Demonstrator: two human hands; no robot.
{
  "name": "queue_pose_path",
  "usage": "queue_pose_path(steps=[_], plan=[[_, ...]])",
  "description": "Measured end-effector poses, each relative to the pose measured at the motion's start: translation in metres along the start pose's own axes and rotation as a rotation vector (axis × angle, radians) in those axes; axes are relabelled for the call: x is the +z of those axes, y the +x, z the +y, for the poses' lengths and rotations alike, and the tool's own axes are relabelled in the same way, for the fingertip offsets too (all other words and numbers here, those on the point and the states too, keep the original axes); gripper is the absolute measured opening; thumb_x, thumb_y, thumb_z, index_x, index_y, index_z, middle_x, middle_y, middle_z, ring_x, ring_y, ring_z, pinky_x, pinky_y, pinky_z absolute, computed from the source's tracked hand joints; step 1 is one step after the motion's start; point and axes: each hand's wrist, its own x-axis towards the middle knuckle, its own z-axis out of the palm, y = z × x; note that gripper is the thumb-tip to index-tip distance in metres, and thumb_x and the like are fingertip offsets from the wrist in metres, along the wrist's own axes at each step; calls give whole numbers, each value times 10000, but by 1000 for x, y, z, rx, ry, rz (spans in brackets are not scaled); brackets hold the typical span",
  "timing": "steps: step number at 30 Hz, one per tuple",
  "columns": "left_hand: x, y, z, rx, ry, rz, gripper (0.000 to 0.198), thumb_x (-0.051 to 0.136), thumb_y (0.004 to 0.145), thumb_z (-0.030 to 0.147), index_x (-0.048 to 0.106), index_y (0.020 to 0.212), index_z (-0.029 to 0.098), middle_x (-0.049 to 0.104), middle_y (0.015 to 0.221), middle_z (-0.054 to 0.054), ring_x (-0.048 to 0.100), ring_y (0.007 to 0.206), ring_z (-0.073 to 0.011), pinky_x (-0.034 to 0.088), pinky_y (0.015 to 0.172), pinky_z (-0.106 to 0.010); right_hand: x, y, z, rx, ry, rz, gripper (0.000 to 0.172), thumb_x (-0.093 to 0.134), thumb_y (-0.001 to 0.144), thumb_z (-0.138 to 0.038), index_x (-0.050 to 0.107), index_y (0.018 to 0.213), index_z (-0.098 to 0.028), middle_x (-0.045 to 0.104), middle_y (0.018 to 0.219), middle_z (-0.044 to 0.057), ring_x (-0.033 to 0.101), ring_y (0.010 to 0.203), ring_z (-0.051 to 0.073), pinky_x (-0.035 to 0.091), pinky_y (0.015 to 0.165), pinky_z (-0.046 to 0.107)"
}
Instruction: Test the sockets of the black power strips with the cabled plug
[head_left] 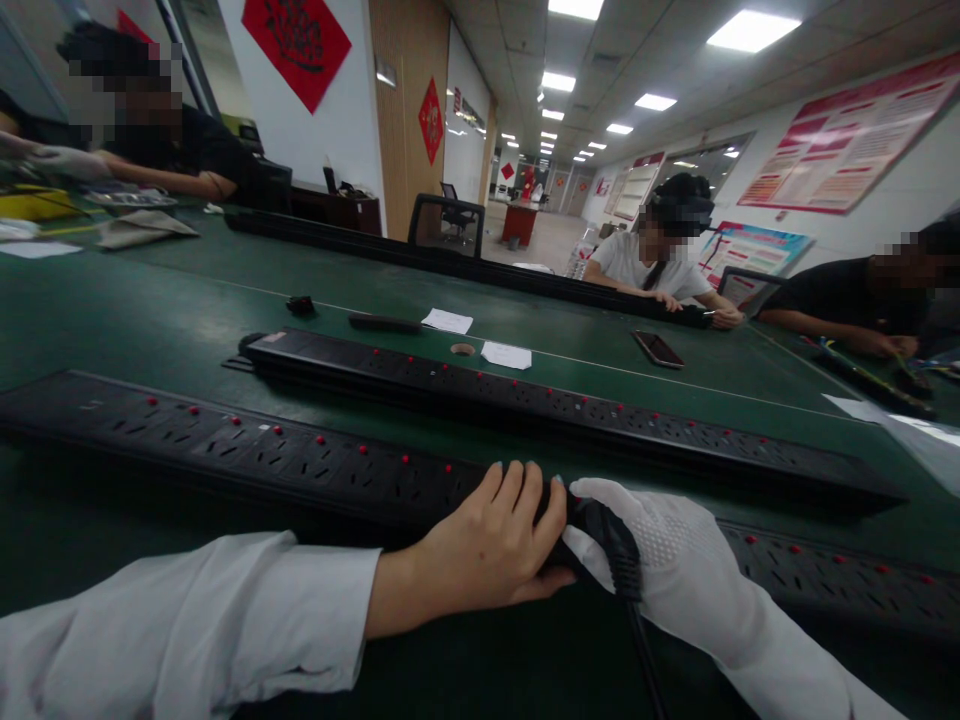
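Observation:
A long black power strip (300, 470) with a row of red indicators lies across the table in front of me. My left hand (495, 540), bare, is wrapped over the strip near its middle, fingers on the far side and thumb on the near side. Right beside it my right hand (667, 550), in a white dotted glove, grips a black plug (609, 540). The plug sits against the strip's face; its pins are hidden. From it a black cable (646, 655) runs down toward me.
Behind lies a second black power strip (525, 400). Farther back are white paper slips (506, 355), a small black part (301, 306), a phone (658, 349) and a long black bar (450, 262). Co-workers sit around the green table (187, 300), one person (667, 255) across from me.

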Motion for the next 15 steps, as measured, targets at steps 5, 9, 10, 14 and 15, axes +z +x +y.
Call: queue_pose_path(steps=[5,9,10,14,15], plan=[[1,-1,0,-4,11,9,637,258,882,556,451,1209,45,570,1097,-213,555,998,-317,437,798,-416,0,1,0,4,-14,-1,284,515,825,-396,545,1030,-202,672,817,16,640,680,138,455,608,244],[0,0,0,-3,13,12,630,254,886,550,455,1203,44,569,1097,-213,558,992,-321,439,792,-417,0,0,0,20,-8,-18,296,517,825,-405,537,1043,-205,670,827,13,637,686,139,454,623,252],[0,0,0,-4,12,11,630,257,884,551,456,1202,45,570,1097,-212,559,991,-320,438,792,-416,1,0,0,21,-10,-23,298,516,825,-405,539,1043,-205,670,829,14,636,686,137,452,622,249],[0,0,1,-7,8,8,631,274,878,558,453,1206,49,569,1098,-209,560,990,-313,436,789,-413,2,-1,0,5,-49,13,308,514,822,-416,554,1027,-190,675,826,26,636,673,136,441,605,242],[0,0,1,-6,10,8,628,277,878,555,452,1207,49,568,1100,-208,560,991,-314,436,788,-414,2,-2,0,2,-53,21,312,513,822,-417,555,1028,-187,676,823,28,637,670,137,441,606,242]])
